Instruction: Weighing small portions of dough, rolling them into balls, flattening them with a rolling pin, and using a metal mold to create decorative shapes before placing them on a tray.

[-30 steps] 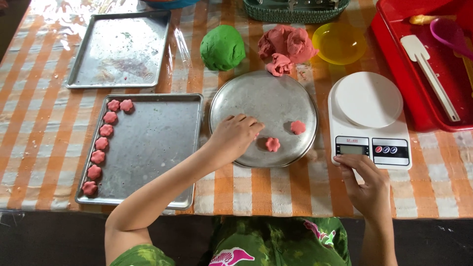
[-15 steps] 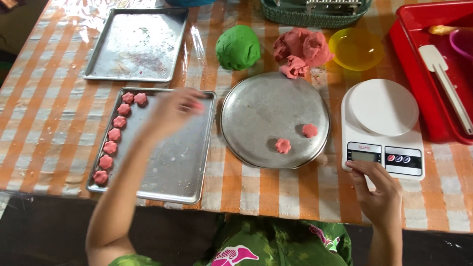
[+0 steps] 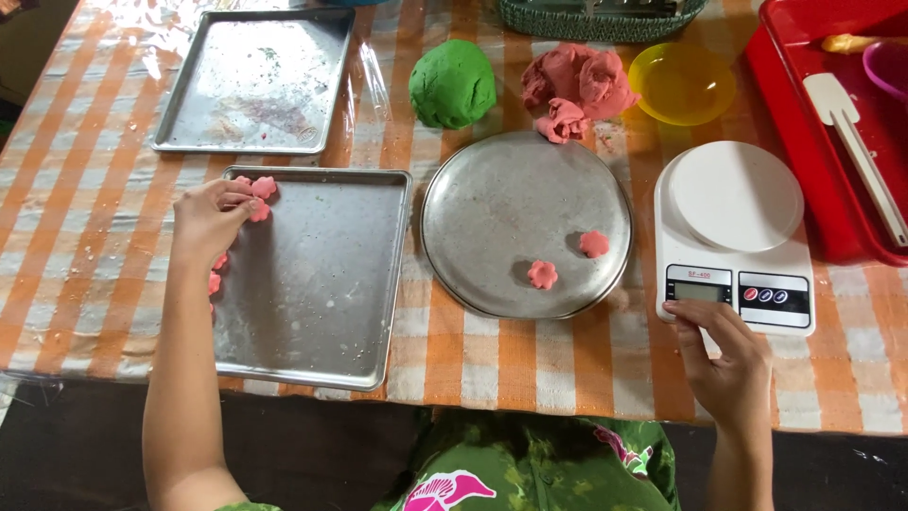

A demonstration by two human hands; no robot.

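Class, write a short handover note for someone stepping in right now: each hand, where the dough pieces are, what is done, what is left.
Left hand: setting a pink flower piece onto the square tray, beside another at the top of a row running down the tray's left edge.
Right hand: empty, fingertips at the scale front edge.
Done: a row of pieces on the tray, partly hidden by the arm.
Left: two flower pieces on the round plate; pink dough and green dough ball lie behind it.
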